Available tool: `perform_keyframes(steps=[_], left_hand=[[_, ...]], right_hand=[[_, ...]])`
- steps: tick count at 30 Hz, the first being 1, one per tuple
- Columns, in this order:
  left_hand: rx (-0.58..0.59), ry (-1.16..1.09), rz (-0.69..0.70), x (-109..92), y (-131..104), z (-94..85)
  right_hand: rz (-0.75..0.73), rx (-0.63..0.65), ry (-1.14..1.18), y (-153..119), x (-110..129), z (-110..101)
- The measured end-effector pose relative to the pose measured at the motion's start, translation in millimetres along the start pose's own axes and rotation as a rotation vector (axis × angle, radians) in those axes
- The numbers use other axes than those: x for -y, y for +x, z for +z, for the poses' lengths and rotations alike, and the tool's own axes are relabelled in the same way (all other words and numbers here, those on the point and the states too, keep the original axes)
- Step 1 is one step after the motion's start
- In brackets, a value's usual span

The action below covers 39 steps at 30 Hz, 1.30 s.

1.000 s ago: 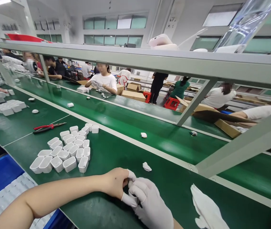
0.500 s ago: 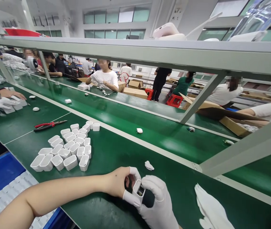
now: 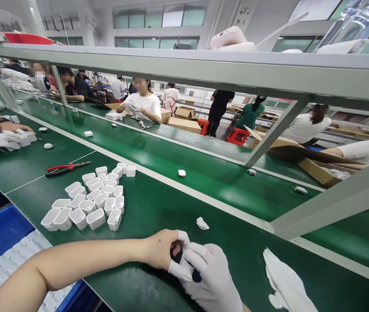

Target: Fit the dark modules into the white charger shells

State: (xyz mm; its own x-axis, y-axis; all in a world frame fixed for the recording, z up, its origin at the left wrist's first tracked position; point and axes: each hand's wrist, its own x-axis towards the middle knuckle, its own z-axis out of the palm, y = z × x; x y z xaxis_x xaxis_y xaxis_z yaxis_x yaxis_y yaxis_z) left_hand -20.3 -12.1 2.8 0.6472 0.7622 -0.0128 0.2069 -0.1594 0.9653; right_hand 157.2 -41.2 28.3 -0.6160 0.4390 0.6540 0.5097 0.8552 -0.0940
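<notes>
My left hand (image 3: 163, 250), bare but for white covers on the thumb and a finger, is closed around one side of a small white plastic housing (image 3: 183, 261). My right hand (image 3: 212, 275), in a white glove, grips the same housing from the other side, its bent fingers lying over the top. Most of the housing is hidden behind the fingers, and its inside does not show. Just beyond the hands lies a crumpled white scrap (image 3: 202, 223). Left of them stand several open white plastic housings (image 3: 95, 219) in a cluster.
Red-handled pliers (image 3: 66, 168) lie behind the housings. A white glove (image 3: 285, 281) rests at right. Small white parts (image 3: 181, 173) sit on the green belt (image 3: 217, 182). A slanted post (image 3: 327, 199) holds up the shelf. Co-workers' hands (image 3: 5, 139) are at far left; a blue crate (image 3: 5, 229) stands below.
My right fingers have curled over the housing's open top, covering the dark parts seen inside before. Parts on the belt have shifted to the left. My left hand has barely moved.
</notes>
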Motion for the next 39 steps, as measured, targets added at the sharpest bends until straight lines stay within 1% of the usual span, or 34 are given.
perform_keyframes(steps=[2, 7, 9, 12, 16, 19, 21, 23, 25, 26, 28, 29, 32, 34, 37, 39], left_hand=[[0.0, -0.013, 0.023, -1, -1, 0.7], [0.006, -0.17, 0.054, -4, -1, 0.9], [0.007, -0.204, 0.081, -5, -2, 0.4], [0.011, -0.214, 0.096, -8, -3, -0.3], [0.021, -0.184, 0.091, -8, -3, -0.6], [0.006, -0.112, 0.096, -5, -3, -0.3], [-0.002, -0.073, 0.082, -2, -2, -0.1], [-0.001, -0.066, 0.072, -2, -2, 0.1], [0.008, -0.08, 0.077, -3, -3, 0.2], [0.01, -0.086, 0.085, -5, -3, 0.3], [-0.007, -0.068, 0.109, -8, -4, 0.3], [-0.023, -0.041, 0.126, -10, -5, 0.5], [-0.082, 0.054, 0.192, -14, -7, 1.6], [-0.093, 0.068, 0.226, -15, -8, 3.1], [-0.077, 0.021, 0.219, -13, -8, 5.8], [-0.064, -0.013, 0.186, -11, -8, 7.1]], right_hand=[[-0.005, -0.066, 0.004, 0, 0, 2], [0.092, -0.285, 0.128, -3, 4, 5], [0.103, -0.338, 0.12, -5, 3, 6], [0.091, -0.377, 0.031, -8, 0, 5], [-0.017, -0.364, -0.05, -7, 0, 2], [-0.082, -0.275, -0.153, -4, 2, -2], [-0.069, -0.185, -0.148, -1, 3, -4], [-0.026, -0.144, -0.106, 2, 5, -5], [-0.005, -0.174, -0.082, 3, 6, -5], [-0.005, -0.212, -0.083, 4, 6, -4], [-0.009, -0.279, -0.109, 2, 5, -3], [-0.012, -0.294, -0.134, 1, 5, -1], [-0.029, -0.27, -0.218, -5, 2, 1], [-0.044, -0.266, -0.232, -8, 0, 1], [-0.054, -0.302, -0.205, -8, -1, -2], [-0.056, -0.293, -0.192, -7, 0, -5]])
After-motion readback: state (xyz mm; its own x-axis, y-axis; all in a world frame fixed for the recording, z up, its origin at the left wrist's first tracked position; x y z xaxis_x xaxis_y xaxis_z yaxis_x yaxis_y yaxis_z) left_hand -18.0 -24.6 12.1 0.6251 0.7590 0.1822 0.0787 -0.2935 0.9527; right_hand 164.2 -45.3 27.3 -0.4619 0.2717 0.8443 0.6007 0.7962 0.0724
